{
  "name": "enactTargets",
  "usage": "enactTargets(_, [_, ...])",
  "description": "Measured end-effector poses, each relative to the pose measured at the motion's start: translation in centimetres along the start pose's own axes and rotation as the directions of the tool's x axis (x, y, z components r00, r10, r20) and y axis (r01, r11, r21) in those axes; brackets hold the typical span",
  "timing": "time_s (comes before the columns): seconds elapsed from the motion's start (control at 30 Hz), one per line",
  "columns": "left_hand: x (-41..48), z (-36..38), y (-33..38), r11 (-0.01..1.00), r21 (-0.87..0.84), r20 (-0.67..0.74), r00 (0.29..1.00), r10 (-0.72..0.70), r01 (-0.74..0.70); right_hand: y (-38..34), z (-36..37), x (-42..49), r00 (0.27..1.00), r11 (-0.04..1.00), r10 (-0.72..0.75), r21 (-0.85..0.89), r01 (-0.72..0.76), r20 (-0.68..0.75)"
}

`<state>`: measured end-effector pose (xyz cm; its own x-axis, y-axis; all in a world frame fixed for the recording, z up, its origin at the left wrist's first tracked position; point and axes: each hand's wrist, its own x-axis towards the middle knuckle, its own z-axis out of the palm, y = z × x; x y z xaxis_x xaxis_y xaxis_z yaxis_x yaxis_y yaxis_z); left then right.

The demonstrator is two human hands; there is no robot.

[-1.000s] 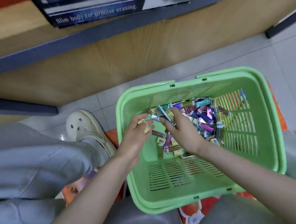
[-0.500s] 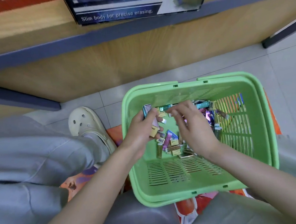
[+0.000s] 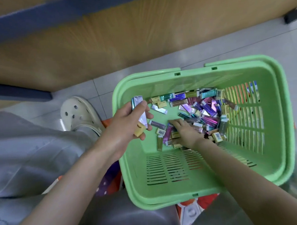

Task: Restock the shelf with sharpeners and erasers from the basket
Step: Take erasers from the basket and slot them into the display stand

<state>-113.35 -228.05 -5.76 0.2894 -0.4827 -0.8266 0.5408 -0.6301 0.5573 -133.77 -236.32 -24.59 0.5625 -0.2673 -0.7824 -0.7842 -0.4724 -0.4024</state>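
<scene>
A green plastic basket (image 3: 281,92) stands on the floor in front of me. Its far half holds a heap of small packaged erasers and sharpeners (image 3: 202,108) in purple, teal and yellow wrappers. Over the basket's left rim, my left hand (image 3: 127,124) grips a few slim packs (image 3: 140,111), silvery-purple ones and a yellow one. My right hand (image 3: 186,132) is down on the basket floor among the packs, fingers reaching left onto them; what its fingertips hold is hidden.
A wooden shelf unit (image 3: 121,40) with blue-grey edging rises behind the basket. My knee in grey trousers and a cream clog (image 3: 79,113) sit to the left. A colourful bag (image 3: 191,209) lies under the basket on the tiled floor.
My right hand has dropped from beside the left hand down into the pile. The left hand keeps its packs, with one more silvery pack in it than a second ago. The view tilted down.
</scene>
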Motion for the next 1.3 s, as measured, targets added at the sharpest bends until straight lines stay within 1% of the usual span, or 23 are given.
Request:
enactTargets(0.07, [0.1,0.5,-0.1,1.000,-0.002,-0.001,1.000,0.007,-0.007,0.0,0.5,0.0,0.999,0.999,0.043,0.031,-0.043,0.019])
enactTargets(0.2, [0.3,1.2,-0.3,0.999,-0.005,0.012,0.999,0.034,-0.034,0.4,1.1,0.5,0.998,0.997,0.038,-0.065,-0.035,0.047])
enactTargets(0.4, [0.2,1.4,-0.5,1.000,0.004,0.017,1.000,0.023,-0.024,0.6,1.5,0.9,0.997,0.962,-0.041,-0.268,0.056,0.063])
enactTargets(0.5, [0.1,1.3,-0.6,1.000,0.010,0.008,1.000,0.015,-0.015,0.6,1.6,0.8,0.994,0.947,-0.087,-0.304,0.104,0.069])
enactTargets(0.63, [0.0,1.1,-0.7,1.000,0.016,-0.001,1.000,0.005,-0.005,0.2,1.8,0.4,0.976,0.894,-0.144,-0.402,0.200,0.165])
enactTargets(0.73, [0.0,1.0,-0.8,1.000,0.016,-0.008,1.000,0.003,-0.003,-0.1,1.6,0.6,0.976,0.881,-0.153,-0.426,0.207,0.156])
enactTargets(0.8, [-0.1,0.9,-0.9,1.000,0.023,0.001,1.000,0.004,-0.004,-0.3,1.0,0.5,0.981,0.917,-0.151,-0.354,0.184,0.118])
enactTargets(0.83, [-0.2,0.8,-1.0,0.999,0.035,0.008,1.000,0.008,-0.008,-0.5,0.5,0.3,0.986,0.947,-0.135,-0.281,0.156,0.094])
enactTargets(0.9, [-0.5,0.6,-1.1,0.997,0.080,0.022,1.000,0.019,-0.021,-1.3,-0.8,-0.6,0.994,0.992,-0.106,-0.074,0.107,0.018])
enactTargets(0.93, [-0.6,0.6,-1.2,0.994,0.105,0.024,0.999,0.021,-0.023,-2.0,-1.6,-1.2,0.994,0.993,-0.106,0.043,0.107,-0.029])
enactTargets(0.97, [-0.7,0.5,-1.3,0.992,0.127,0.022,1.000,0.021,-0.023,-2.7,-2.4,-1.9,0.991,0.983,-0.106,0.143,0.116,-0.079])
enactTargets(1.03, [-1.1,0.5,-1.5,0.988,0.148,-0.003,0.999,0.041,-0.040,-4.6,-4.3,-3.5,0.981,0.955,-0.099,0.260,0.140,-0.165])
enactTargets(1.17, [-2.0,0.3,-1.6,0.982,0.146,-0.076,0.988,0.135,-0.123,-8.9,-7.8,-6.8,0.945,0.879,-0.116,0.411,0.240,-0.305])
enactTargets(1.3, [-3.4,0.6,-0.7,0.965,0.158,-0.049,0.974,0.220,-0.210,-12.9,-10.2,-9.7,0.914,0.750,-0.099,0.574,0.329,-0.394])
